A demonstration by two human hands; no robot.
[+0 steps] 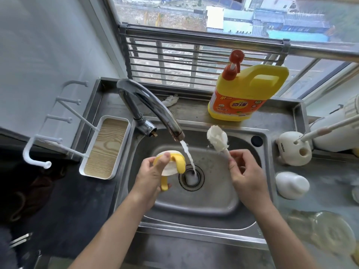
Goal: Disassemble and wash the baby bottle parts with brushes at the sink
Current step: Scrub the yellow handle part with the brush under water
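My left hand (148, 176) grips the bottle's white collar ring with its two yellow handles (172, 164), held over the steel sink (258, 152) just left of the running water. My right hand (245, 174) pinches the thin handle of a white sponge brush (217, 137), its head raised up and to the left, beside the tap's spout. Water falls from the tap (149, 105) into the drain (191, 177). On the counter at the right lie a white bottle cap (291, 184) and a clear bottle body (322, 230).
A yellow detergent jug (246, 94) with a red pump stands behind the sink. A white brush holder (293, 148) with another brush in it sits at the right. Left of the sink is a white drying rack with a wood-grain tray (105, 148).
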